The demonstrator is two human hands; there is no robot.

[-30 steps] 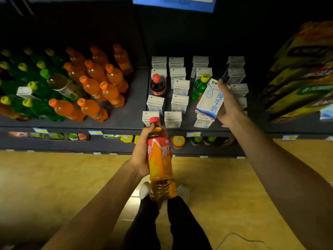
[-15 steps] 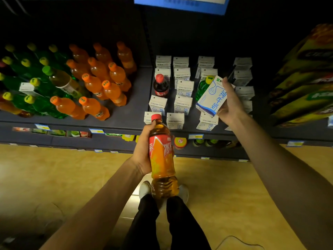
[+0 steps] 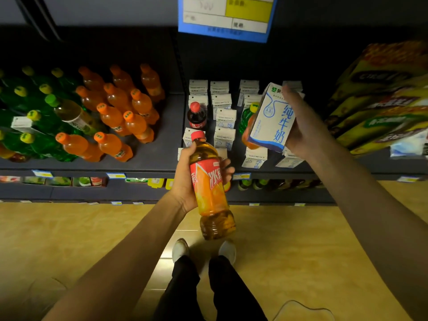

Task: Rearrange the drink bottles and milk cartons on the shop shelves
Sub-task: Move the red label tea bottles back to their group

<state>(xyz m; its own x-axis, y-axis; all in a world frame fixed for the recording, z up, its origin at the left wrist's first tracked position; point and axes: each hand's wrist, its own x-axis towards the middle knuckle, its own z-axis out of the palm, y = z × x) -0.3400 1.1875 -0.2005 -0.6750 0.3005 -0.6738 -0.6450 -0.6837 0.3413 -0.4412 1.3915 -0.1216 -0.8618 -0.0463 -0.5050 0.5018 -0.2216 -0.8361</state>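
Left hand (image 3: 190, 179) grips red-capped amber plastic tea bottle (image 3: 212, 188); right hand (image 3: 301, 126) clasps white-and-blue milk carton (image 3: 271, 119) above shelf front edge (image 3: 148, 169). Risk: carton toppling the crowded standing cartons.

Hidden, cropped and unreadable items, head view

Blue sign (image 3: 225, 18): top cut by the frame edge, print blurred. Snack packs (image 3: 382, 96): cropped at the right edge, labels smeared. Green bottles (image 3: 30, 126): row runs off the left edge. Front milk cartons (image 3: 254, 159): partly covered by the held milk carton (image 3: 272, 117) and tea bottle (image 3: 209, 186). Lower shelf goods (image 3: 266, 184): only tops show, in shadow. Price tags (image 3: 115, 175): too small to read.
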